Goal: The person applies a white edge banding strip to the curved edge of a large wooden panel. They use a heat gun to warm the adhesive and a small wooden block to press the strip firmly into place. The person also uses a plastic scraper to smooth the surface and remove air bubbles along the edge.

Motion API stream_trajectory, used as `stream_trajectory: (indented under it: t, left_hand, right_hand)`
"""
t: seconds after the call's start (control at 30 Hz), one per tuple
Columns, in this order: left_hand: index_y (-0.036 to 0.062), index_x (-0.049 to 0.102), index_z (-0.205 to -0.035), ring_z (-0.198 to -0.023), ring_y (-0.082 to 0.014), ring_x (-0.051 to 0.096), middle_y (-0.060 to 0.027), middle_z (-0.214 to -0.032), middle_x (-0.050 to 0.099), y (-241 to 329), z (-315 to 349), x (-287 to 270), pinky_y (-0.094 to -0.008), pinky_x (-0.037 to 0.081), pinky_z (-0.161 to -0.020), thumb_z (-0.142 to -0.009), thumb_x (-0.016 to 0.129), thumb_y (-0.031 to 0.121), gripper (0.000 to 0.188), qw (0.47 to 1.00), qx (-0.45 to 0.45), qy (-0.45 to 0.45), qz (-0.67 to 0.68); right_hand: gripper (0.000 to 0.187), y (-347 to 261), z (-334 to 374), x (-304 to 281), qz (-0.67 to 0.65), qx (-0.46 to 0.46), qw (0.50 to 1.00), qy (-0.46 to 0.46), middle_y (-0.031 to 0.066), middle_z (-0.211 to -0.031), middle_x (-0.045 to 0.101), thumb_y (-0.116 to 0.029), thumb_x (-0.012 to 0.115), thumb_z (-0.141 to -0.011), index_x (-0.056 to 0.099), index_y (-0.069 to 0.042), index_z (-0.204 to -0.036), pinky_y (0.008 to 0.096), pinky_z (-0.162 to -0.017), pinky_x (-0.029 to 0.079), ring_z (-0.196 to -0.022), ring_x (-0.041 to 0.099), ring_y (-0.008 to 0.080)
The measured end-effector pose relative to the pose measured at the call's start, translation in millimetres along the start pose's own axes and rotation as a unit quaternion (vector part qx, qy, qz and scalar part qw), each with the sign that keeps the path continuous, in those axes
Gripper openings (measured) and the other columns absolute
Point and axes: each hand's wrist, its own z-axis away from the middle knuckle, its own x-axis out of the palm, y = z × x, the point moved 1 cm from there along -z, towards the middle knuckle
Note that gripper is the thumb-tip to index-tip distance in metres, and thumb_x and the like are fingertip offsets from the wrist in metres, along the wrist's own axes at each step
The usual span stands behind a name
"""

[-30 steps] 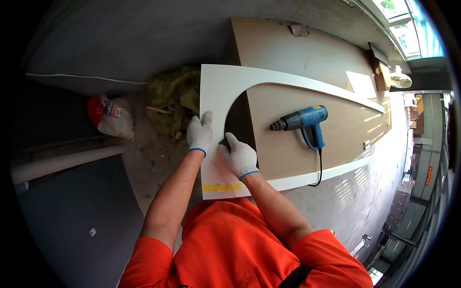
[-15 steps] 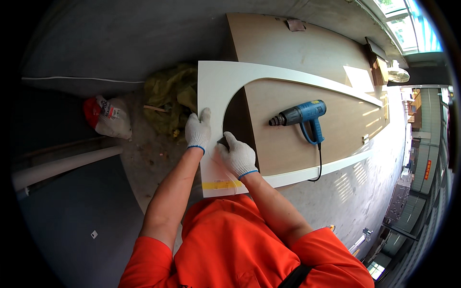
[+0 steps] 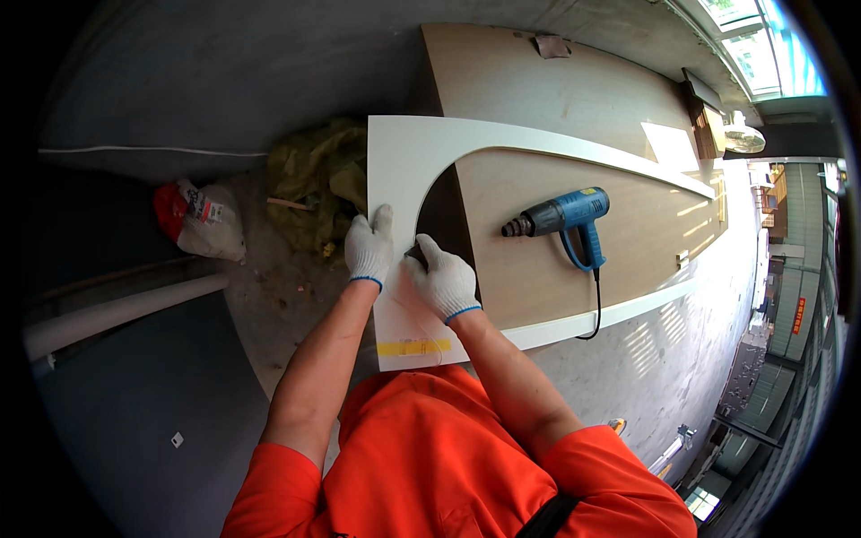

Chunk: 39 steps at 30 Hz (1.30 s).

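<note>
A white panel [image 3: 390, 152] with a long arched cut-out lies over a brown board, its solid end toward the left. My left hand [image 3: 369, 246], in a white knitted glove with a blue cuff, grips the panel's left edge. At the curved inner edge, my right hand [image 3: 446, 280], gloved the same way, is closed around a small dark piece [image 3: 416, 255]. Its kind is mostly hidden by the fingers. A strip of yellow tape [image 3: 413, 346] crosses the panel's near corner, and a thin pale strand lies beside it.
A blue heat gun [image 3: 567, 212] rests on the brown board [image 3: 529, 287], nozzle pointing left, its black cord running over the panel's near arm. Left on the floor are a green mesh heap [image 3: 314, 193] and a white-and-red sack [image 3: 211, 220]. A wooden block [image 3: 708, 134] stands at the far right.
My right hand has shifted slightly farther away along the curved edge with the dark piece. My left hand keeps its grip at nearly the same place.
</note>
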Motion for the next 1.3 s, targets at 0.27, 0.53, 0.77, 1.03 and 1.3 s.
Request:
stream_trajectory:
  t: [0.27,0.53,0.77,1.03,1.3]
  left_hand:
    - [-0.0085,0.069,-0.105,-0.104,-0.0533,0.071,-0.036,-0.106,0.073,-0.5,0.4,0.5,-0.0569,0.055,-0.088,-0.102,0.063,0.061,0.07,1.0,0.013,0.005,0.013]
    - [-0.0082,0.068,-0.102,-0.101,-0.0534,0.071,-0.0366,-0.102,0.073,-2.3,1.0,0.6,-0.0574,0.055,-0.087,-0.102,0.063,0.06,0.068,1.0,0.028,0.011,0.008]
    - [-0.0078,0.069,-0.105,-0.101,-0.0532,0.071,-0.0353,-0.102,0.074,-8.1,-0.7,1.9,-0.0571,0.055,-0.086,-0.103,0.063,0.058,0.066,0.999,0.042,0.011,0.01]
    - [-0.0064,0.068,-0.103,-0.098,-0.0536,0.07,-0.0352,-0.1,0.073,-4.6,3.6,-1.2,-0.0577,0.054,-0.084,-0.105,0.061,0.059,0.066,0.999,0.042,0.007,0.009]
    - [-0.0056,0.067,-0.099,-0.096,-0.0549,0.069,-0.0357,-0.096,0.072,-9.9,4.2,-1.9,-0.0585,0.053,-0.083,-0.105,0.06,0.059,0.065,0.998,0.054,0.01,-0.012]
  right_hand:
    - [0.048,-14.4,-24.5,-17.9,-0.032,0.041,0.999,-0.018,0.026,-0.097,0.076,-0.038,0.066,-0.098,0.067,-0.012,-0.139,0.0537,-0.084,0.058,-0.093,0.074,0.0471]
    - [0.033,-24.3,-42.0,-32.3,-0.039,0.039,0.998,0.014,0.0258,-0.093,0.076,-0.037,0.062,-0.1,0.065,-0.014,-0.123,0.0591,-0.082,0.056,-0.09,0.072,0.0494]
    - [0.036,-25.6,-57.2,-38.0,-0.036,0.061,0.997,-0.005,0.0258,-0.093,0.076,-0.038,0.062,-0.101,0.066,-0.014,-0.127,0.0584,-0.083,0.056,-0.092,0.073,0.0495]
    - [0.043,-18.2,-77.1,-37.8,-0.049,0.101,0.993,0.032,0.0232,-0.106,0.078,-0.042,0.07,-0.098,0.07,-0.015,-0.131,0.0539,-0.09,0.057,-0.104,0.073,0.0463]
    - [0.045,-1.6,-97.7,-33.2,-0.087,0.093,0.989,0.079,0.0246,-0.112,0.078,-0.042,0.066,-0.1,0.069,-0.013,-0.134,0.0556,-0.093,0.056,-0.108,0.072,0.0474]
